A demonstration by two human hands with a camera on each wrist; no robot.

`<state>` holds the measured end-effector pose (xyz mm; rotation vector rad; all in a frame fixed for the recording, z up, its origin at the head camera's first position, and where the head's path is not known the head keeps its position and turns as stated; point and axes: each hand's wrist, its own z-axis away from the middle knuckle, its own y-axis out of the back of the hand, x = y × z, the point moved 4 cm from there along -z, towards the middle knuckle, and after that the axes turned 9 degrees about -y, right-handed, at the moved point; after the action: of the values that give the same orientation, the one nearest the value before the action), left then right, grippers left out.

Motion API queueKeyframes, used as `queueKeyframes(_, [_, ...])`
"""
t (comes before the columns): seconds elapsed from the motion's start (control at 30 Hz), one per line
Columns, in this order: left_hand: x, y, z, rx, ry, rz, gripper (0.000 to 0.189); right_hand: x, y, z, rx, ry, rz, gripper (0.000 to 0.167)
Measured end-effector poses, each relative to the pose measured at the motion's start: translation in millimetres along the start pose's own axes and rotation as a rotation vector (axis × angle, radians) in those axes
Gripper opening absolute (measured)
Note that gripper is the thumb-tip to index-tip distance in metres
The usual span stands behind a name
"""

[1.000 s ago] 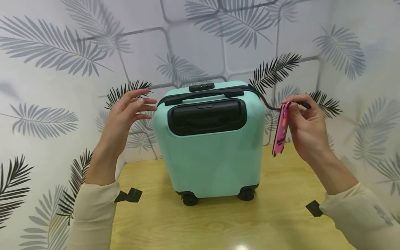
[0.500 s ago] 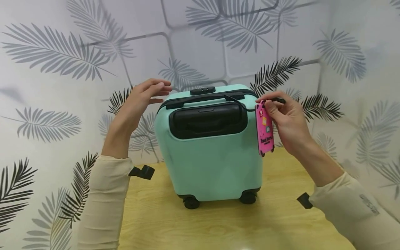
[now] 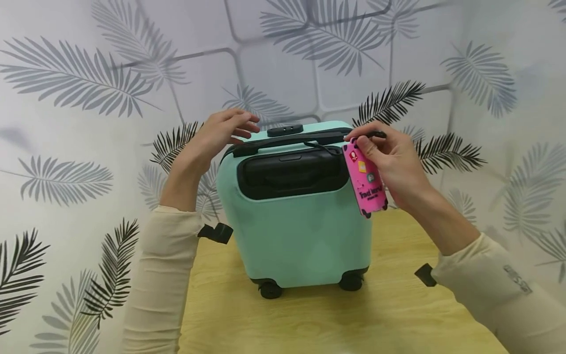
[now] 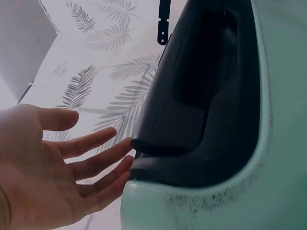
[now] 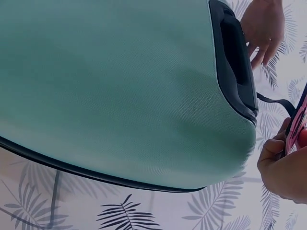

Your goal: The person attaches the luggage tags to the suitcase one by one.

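Observation:
A mint-green suitcase (image 3: pixel 296 241) stands upright on its wheels, its black top carry handle (image 3: pixel 287 140) beside a recessed black panel. My right hand (image 3: pixel 393 164) pinches a pink luggage tag (image 3: pixel 368 184) by its upper end, at the suitcase's top right corner. From the tag a black strap (image 3: pixel 322 146) reaches left over the carry handle area; its holed strap end (image 4: pixel 163 28) hangs free in the left wrist view. My left hand (image 3: pixel 221 132) hovers at the top left corner, fingers extended and holding nothing. In the left wrist view its fingertips (image 4: pixel 125 143) are close to the black panel; contact is unclear.
The suitcase is on a yellow wood-grain table (image 3: pixel 309 324) close to a wall (image 3: pixel 278 64) with a leaf pattern. A black combination lock (image 3: pixel 285 130) sits on the suitcase top. Black wrist mounts (image 3: pixel 221 232) stick out from both sleeves.
My right hand has carried the luggage tag leftward to the suitcase's top right corner, turning its printed face toward the head view. My left hand has moved right, over the top left corner.

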<state>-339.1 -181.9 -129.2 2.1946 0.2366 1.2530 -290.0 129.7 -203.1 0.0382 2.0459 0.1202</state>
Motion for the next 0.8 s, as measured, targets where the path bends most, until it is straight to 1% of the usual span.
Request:
queueKeyframes(0.1, [2.6, -4.0, -4.5, -0.020, 0.016, -0.029, 0.044, -1.1, -1.1, -1.3, 0.017, -0.008, 0.021, 0.016])
queueKeyframes(0.2, [1.7, -6.8, -9.0, -0.033, 0.019, -0.036, 0.043, -1.7, -2.5, -3.1, 0.025, -0.018, 0.037, 0.016])
queueKeyframes(0.33, [-1.0, -10.7, -14.5, -0.043, 0.013, -0.039, 0.043, -0.5, -3.8, -4.5, 0.012, -0.022, 0.053, 0.017])
queueKeyframes(0.5, [0.0, -13.7, -18.4, -0.046, 0.010, -0.060, 0.043, 0.2, -4.9, -7.0, 0.000, -0.022, 0.070, 0.018])
queueKeyframes(0.63, [2.2, -15.8, -23.6, -0.059, 0.006, -0.108, 0.042, -2.2, -6.0, -10.4, -0.010, -0.031, 0.067, 0.018])
queueKeyframes(0.8, [4.2, -20.3, -29.3, -0.076, 0.022, -0.166, 0.041, -6.0, -7.8, -13.3, -0.012, -0.041, 0.072, 0.018])
